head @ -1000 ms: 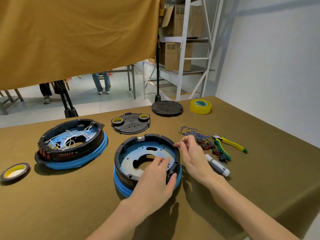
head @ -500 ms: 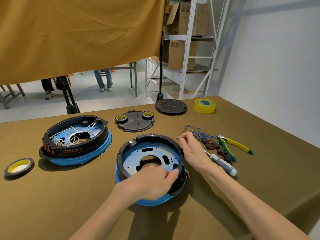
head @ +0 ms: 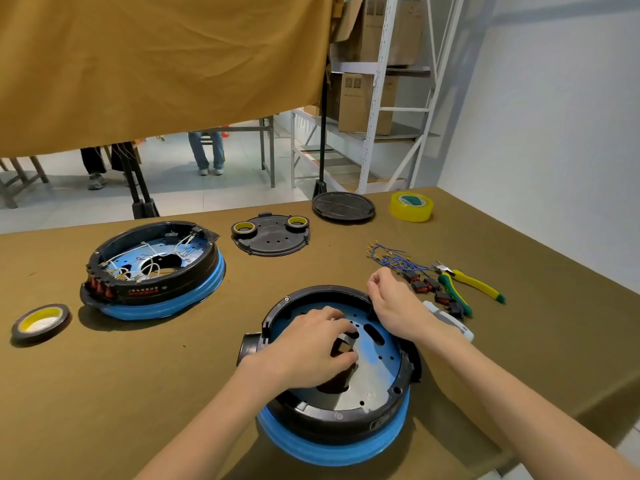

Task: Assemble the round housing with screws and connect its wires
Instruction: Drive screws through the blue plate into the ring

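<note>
Item: round housing point(head: 346, 415), black ring on a blue base, placed at the near middle of the olive-covered table point(head: 104, 393). A blue metal plate with slots and holes is seen inside the ring; a short black tube stands out from the left side.

Left hand point(head: 308, 351): laid inside the housing, fingers curled at the edge of the middle opening of the plate. Whether the edge is truly gripped cannot be told.

Right hand point(head: 394, 299): set at the far right rim of the housing, fingers curled; whether something small is pinched cannot be told.

Second housing point(head: 152, 271): same kind, fitted with white wires and red switches, placed at the far left, well apart from the first.

Blue wires point(head: 391, 258): loose bundle with metal ends, lying to the right, just beyond the right hand.

Red and black switches point(head: 424, 285): lying beside the wires.

Pliers point(head: 474, 284): yellow and green handles, right of the switches.

White tool point(head: 450, 322): partly hidden behind the right wrist.

Black cover plate point(head: 273, 237): far middle, two small tape rolls resting on it.

Round black lid point(head: 343, 206): far edge.

Yellow tape roll point(head: 411, 206): right of the lid.

Dark tape roll point(head: 41, 322): near left.
</note>
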The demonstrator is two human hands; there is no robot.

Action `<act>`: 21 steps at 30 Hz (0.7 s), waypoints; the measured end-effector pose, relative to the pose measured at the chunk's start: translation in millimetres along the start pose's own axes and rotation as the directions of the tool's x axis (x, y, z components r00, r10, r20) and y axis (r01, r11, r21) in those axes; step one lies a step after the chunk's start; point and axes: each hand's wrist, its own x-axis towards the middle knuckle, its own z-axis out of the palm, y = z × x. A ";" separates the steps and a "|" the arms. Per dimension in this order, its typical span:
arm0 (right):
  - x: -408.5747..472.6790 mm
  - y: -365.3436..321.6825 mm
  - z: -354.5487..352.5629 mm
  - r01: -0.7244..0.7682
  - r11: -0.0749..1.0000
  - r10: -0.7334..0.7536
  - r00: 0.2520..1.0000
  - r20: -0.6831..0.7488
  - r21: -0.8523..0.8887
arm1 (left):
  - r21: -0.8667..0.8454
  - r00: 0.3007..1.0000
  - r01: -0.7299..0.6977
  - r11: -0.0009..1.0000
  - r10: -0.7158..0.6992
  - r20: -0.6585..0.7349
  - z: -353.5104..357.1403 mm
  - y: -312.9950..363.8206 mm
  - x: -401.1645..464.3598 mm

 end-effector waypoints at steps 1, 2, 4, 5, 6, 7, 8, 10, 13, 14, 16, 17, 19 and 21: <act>-1.2 -1.2 -0.4 0.001 1.000 -0.001 1.000 -0.007 -0.004 | 0.005 1.000 -0.002 1.000 0.002 -0.015 0.7 -0.2 1.3; -2.2 -3.0 -1.2 0.013 1.000 -0.014 1.000 -0.022 -0.004 | 0.005 1.000 0.002 1.000 -0.002 -0.025 1.0 0.2 2.3; -2.6 -8.3 -2.4 0.055 0.998 -0.055 0.997 -0.051 -0.015 | 0.059 1.000 0.005 0.998 -0.004 -0.019 2.7 3.6 4.3; -2.9 -11.0 -2.7 0.072 0.997 -0.074 0.996 -0.057 -0.026 | 0.132 1.000 0.003 0.991 -0.002 -0.008 5.0 6.7 4.7; -3.1 -13.1 -2.7 0.084 0.996 -0.086 0.994 -0.061 -0.036 | 0.205 1.000 0.004 0.979 -0.005 0.002 7.8 9.8 5.4; -3.3 -14.5 -2.3 0.090 0.995 -0.093 0.994 -0.065 -0.041 | 0.255 1.000 0.012 0.967 -0.014 0.005 10.9 12.2 5.6; -3.6 -15.0 -1.7 0.092 0.995 -0.095 0.993 -0.069 -0.041 | 0.279 1.000 0.023 0.960 -0.025 0.004 13.3 13.8 5.7; -3.9 -14.3 -2.3 0.082 0.996 -0.083 0.994 -0.076 -0.024 | 0.287 0.999 0.035 0.957 -0.035 -0.003 15.1 14.8 6.8; -3.3 -12.7 -6.1 0.030 0.999 -0.027 0.996 -0.085 0.031 | 0.282 0.999 0.040 0.959 -0.036 -0.017 14.7 14.9 8.1; -3.2 -12.6 -7.9 0.007 0.997 -0.001 0.996 -0.087 0.073 | 0.278 0.999 0.044 0.960 -0.038 -0.027 14.1 14.9 8.9; -3.1 -12.3 -11.2 -0.054 0.980 0.069 0.995 -0.069 0.194 | 0.285 0.998 0.052 0.957 -0.041 -0.044 13.0 15.2 10.2; -3.5 -12.1 -12.8 -0.087 0.963 0.103 0.993 -0.049 0.256 | 0.294 0.998 0.053 0.954 -0.041 -0.048 12.6 15.1 11.0; -5.8 -11.9 -16.8 -0.142 0.909 0.155 0.988 -0.003 0.392 | 0.307 0.998 0.055 0.950 -0.043 -0.045 12.1 15.1 12.4; -9.5 -14.1 -20.6 -0.186 0.821 0.192 0.980 0.047 0.540 | 0.323 0.998 0.057 0.945 -0.050 -0.029 11.6 15.1 14.4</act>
